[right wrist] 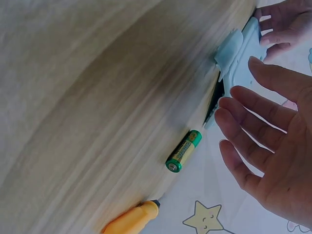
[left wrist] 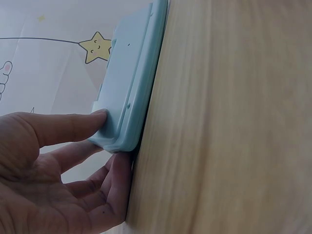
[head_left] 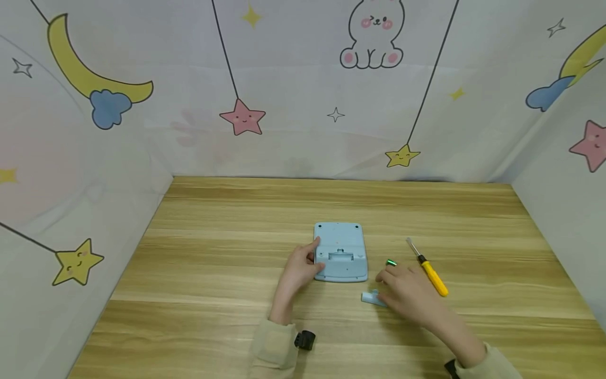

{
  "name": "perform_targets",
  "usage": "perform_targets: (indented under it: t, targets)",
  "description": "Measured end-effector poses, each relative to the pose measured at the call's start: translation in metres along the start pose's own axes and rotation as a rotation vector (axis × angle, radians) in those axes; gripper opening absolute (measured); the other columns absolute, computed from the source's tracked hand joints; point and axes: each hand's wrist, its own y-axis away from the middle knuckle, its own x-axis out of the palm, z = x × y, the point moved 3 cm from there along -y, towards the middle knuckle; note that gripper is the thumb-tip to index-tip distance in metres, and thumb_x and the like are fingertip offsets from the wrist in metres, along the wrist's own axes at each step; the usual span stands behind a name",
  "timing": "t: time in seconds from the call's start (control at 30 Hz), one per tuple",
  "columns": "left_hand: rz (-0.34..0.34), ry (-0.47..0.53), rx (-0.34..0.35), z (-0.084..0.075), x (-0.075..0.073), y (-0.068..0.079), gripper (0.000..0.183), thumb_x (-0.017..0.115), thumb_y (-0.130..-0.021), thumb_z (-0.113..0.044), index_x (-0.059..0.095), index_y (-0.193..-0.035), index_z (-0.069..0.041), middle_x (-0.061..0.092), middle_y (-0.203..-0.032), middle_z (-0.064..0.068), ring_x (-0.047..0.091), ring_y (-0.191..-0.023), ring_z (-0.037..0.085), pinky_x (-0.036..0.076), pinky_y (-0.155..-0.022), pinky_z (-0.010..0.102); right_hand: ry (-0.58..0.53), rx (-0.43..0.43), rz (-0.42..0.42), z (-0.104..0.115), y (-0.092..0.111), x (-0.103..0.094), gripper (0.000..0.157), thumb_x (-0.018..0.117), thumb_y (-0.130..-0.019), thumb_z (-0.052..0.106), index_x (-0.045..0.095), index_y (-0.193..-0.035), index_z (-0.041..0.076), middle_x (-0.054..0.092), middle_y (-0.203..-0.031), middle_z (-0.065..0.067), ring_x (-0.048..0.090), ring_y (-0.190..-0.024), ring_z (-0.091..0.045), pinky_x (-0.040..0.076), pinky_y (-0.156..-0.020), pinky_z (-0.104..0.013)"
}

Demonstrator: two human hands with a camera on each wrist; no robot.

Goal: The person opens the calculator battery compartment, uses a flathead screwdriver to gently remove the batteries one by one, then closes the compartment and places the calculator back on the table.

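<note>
A light blue calculator point(head_left: 338, 239) lies back side up on the table, a battery recess point(head_left: 341, 257) showing in its back. My left hand point(head_left: 299, 266) grips its left edge; in the left wrist view the thumb point(left wrist: 73, 127) presses the back and the other fingers are at the edge below. My right hand point(head_left: 409, 292) hovers with relaxed fingers over the table, holding nothing in the right wrist view. Beside its fingers are a light blue battery cover point(head_left: 371, 298), partly hidden by the hand in the head view, and a green battery point(right wrist: 184, 151).
A screwdriver with a yellow handle point(head_left: 434, 278) lies to the right of the right hand, its tip pointing away. The wooden table point(head_left: 213, 273) is bordered by a printed cloth point(head_left: 293, 147) at the back and both sides.
</note>
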Motion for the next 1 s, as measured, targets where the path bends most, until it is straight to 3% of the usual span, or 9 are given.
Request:
perform_targets:
  t: [0.2,0.4,0.8,1.0]
  targets:
    - [0.001,0.0,-0.008,0.0,0.0,0.0,0.062,0.07,-0.082,0.0,0.048,-0.14,-0.005,0.048,-0.09,0.014,0.043,-0.076,0.017,0.038,-0.062,0.022,0.004,0.024,0.059,0.003,0.001,0.005,0.029,0.079,-0.076,0.035,0.069,-0.096,0.017,0.065,-0.091,0.008,0.059,-0.087,-0.011,0.045,-0.073,-0.032]
    - [0.003,-0.001,-0.011,0.001,0.0,0.001,0.063,0.07,-0.082,-0.001,0.048,-0.14,-0.005,0.048,-0.092,0.015,0.043,-0.077,0.017,0.038,-0.063,0.022,-0.014,0.008,0.048,0.006,0.002,0.009,0.028,0.08,-0.075,0.032,0.069,-0.095,0.016,0.063,-0.09,0.007,0.057,-0.087,-0.011,0.048,-0.082,-0.037]
    - [0.006,0.006,-0.011,0.0,0.0,0.001,0.062,0.069,-0.082,-0.001,0.047,-0.141,-0.006,0.048,-0.093,0.015,0.043,-0.077,0.018,0.038,-0.063,0.023,-0.034,0.007,0.068,0.008,0.001,0.011,0.022,0.079,-0.076,0.029,0.067,-0.089,0.016,0.055,-0.083,0.009,0.047,-0.078,-0.007,0.046,-0.086,-0.039]
    - [0.006,-0.008,-0.005,0.001,0.0,0.001,0.062,0.07,-0.083,-0.002,0.047,-0.141,-0.007,0.048,-0.092,0.015,0.043,-0.076,0.017,0.038,-0.063,0.023,-0.028,0.006,0.073,0.009,0.001,0.012,0.021,0.079,-0.076,0.028,0.066,-0.088,0.016,0.057,-0.084,0.009,0.048,-0.079,-0.007,0.046,-0.084,-0.038]
